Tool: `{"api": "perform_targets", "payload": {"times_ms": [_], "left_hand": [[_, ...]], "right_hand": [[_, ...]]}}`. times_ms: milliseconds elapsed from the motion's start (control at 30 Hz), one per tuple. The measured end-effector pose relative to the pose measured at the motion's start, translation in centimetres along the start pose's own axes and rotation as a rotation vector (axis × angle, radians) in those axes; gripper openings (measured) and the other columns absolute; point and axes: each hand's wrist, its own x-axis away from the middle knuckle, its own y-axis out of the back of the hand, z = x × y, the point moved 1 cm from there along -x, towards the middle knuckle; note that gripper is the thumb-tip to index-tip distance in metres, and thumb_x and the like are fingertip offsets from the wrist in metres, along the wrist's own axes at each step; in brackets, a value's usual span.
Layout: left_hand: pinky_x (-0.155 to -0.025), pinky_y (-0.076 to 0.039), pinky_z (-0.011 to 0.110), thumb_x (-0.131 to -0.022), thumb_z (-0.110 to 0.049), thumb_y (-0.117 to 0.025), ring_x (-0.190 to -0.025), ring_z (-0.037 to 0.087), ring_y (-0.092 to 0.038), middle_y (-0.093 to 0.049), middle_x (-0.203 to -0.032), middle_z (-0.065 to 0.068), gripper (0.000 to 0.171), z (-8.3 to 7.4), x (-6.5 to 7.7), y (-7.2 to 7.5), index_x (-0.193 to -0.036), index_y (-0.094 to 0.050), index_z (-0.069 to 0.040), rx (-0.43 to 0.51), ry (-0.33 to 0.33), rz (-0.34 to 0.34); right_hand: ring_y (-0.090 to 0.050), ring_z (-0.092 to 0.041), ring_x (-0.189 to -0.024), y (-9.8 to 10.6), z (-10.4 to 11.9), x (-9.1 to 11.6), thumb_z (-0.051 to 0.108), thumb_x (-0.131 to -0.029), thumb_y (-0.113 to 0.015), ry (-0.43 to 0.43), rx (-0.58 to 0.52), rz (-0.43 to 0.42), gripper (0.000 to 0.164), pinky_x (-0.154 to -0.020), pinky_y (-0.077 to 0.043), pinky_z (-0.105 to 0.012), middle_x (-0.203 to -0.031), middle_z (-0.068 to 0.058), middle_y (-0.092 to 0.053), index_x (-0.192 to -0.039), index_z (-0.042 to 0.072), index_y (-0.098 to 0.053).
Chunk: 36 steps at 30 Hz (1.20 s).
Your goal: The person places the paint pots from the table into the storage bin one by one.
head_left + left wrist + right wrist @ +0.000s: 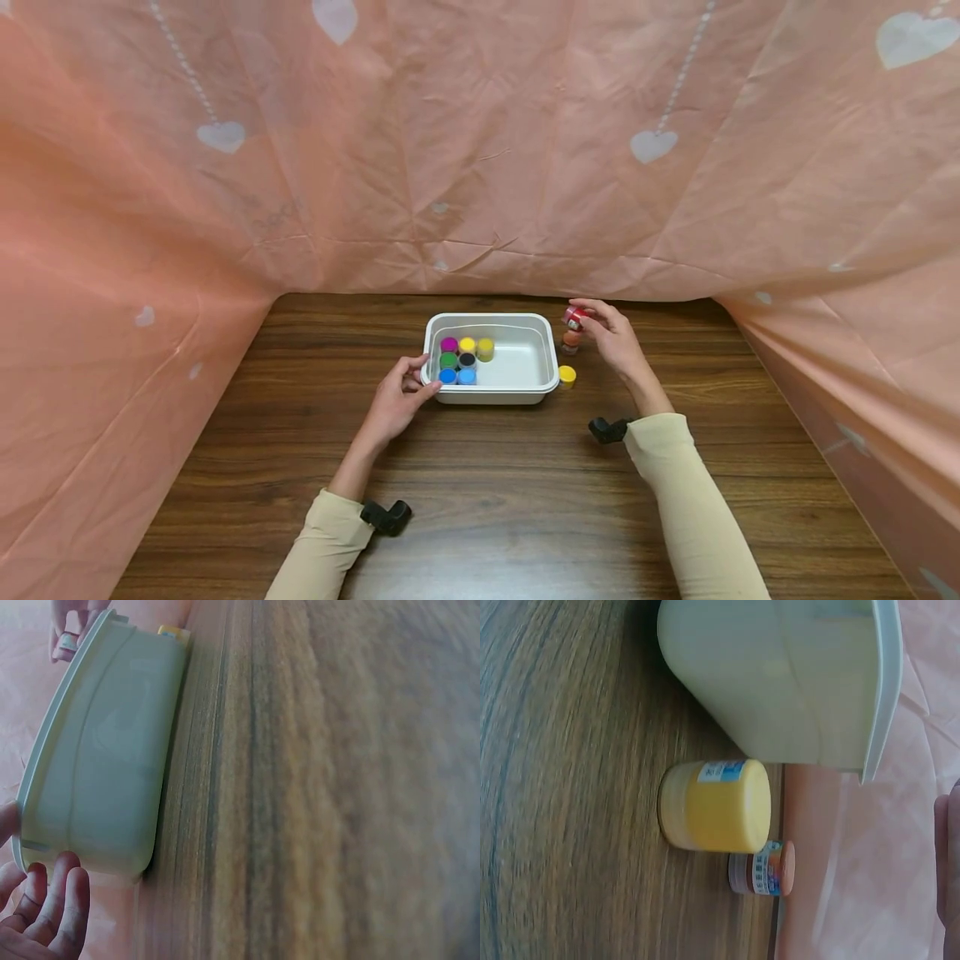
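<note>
A white plastic tub (519,367) stands on the table, with several small paint jars grouped in its left part: purple, yellow, mustard, green, black and two blue ones. My left hand (393,402) holds the tub's left end, thumb at the rim and fingers against the outer wall. Beyond the tub's right end, my right hand (613,340) pinches a red paint jar (575,318) in the air. Below it, an orange-brown jar (570,342) stands on the table. Nearer to me, a yellow-lidded jar (724,806) stands beside the tub's right wall.
The brown wooden table (480,492) runs back to a pink cloth (480,167) with white hearts, which hangs behind and on both sides. A black camera mount (387,517) sits on the left wrist, another (609,430) on the right.
</note>
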Motion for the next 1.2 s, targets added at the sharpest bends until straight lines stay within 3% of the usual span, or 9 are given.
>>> {"api": "perform_targets", "payload": {"times_ms": [167,467,633,800,1000,1200], "left_hand": [[-0.071,-0.049,0.022,-0.096,-0.017,-0.076,-0.091,0.017,-0.061,-0.06,-0.111,0.015,0.052,0.0,0.0,0.0,-0.143,-0.058,-0.005,-0.005,0.005,0.0],[-0.071,-0.049,0.023,-0.096,-0.017,-0.076,-0.091,0.018,-0.063,-0.06,-0.109,0.013,0.051,-0.1,0.0,-0.1,-0.142,-0.057,-0.004,-0.008,0.003,0.001],[-0.071,-0.049,0.022,-0.096,-0.016,-0.076,-0.09,0.017,-0.063,-0.06,-0.11,0.013,0.052,0.0,-0.1,-0.1,-0.143,-0.057,-0.003,-0.003,0.009,-0.001],[-0.072,-0.048,0.022,-0.096,-0.016,-0.076,-0.09,0.016,-0.063,-0.061,-0.11,0.014,0.052,0.0,-0.1,-0.1,-0.142,-0.057,-0.004,0.004,0.011,-0.001],[-0.071,-0.049,0.021,-0.096,-0.016,-0.076,-0.09,0.015,-0.062,-0.061,-0.11,0.014,0.053,0.0,-0.1,-0.1,-0.143,-0.057,-0.003,0.008,0.003,-0.001],[-0.072,-0.049,0.021,-0.096,-0.016,-0.075,-0.091,0.016,-0.062,-0.061,-0.112,0.015,0.051,0.0,-0.1,-0.1,-0.143,-0.057,-0.004,0.01,0.007,0.005]], "right_hand": [[-0.072,-0.01,-0.09,-0.7,0.0,-0.3,0.003,-0.107,-0.052,-0.008,-0.144,0.008,0.033,-0.085,-0.062,-0.032,-0.116,-0.019,-0.057,-0.137,-0.011,-0.049],[-0.072,-0.007,-0.076,-2.0,0.3,-0.6,-0.001,-0.1,-0.063,-0.007,-0.096,0.01,0.038,-0.067,-0.058,-0.019,-0.112,-0.018,-0.051,-0.13,-0.012,-0.041],[-0.072,-0.013,-0.078,-2.9,0.4,-0.8,0.001,-0.1,-0.066,-0.017,-0.047,0.028,0.036,-0.07,-0.06,-0.023,-0.112,-0.019,-0.054,-0.126,-0.011,-0.044],[-0.07,-0.007,-0.082,-3.8,0.6,-0.9,0.004,-0.099,-0.069,-0.015,0.011,0.042,0.034,-0.079,-0.062,-0.033,-0.113,-0.022,-0.06,-0.123,-0.009,-0.048],[-0.069,-0.004,-0.088,-4.7,1.0,-0.8,0.011,-0.098,-0.072,-0.021,0.061,0.069,0.034,-0.084,-0.057,-0.023,-0.117,-0.029,-0.067,-0.121,-0.006,-0.053],[-0.068,-0.012,-0.091,-5.7,1.2,-1.0,0.01,-0.096,-0.074,-0.024,0.057,0.084,0.034,-0.081,-0.055,-0.017,-0.117,-0.027,-0.068,-0.121,-0.004,-0.056]]}}
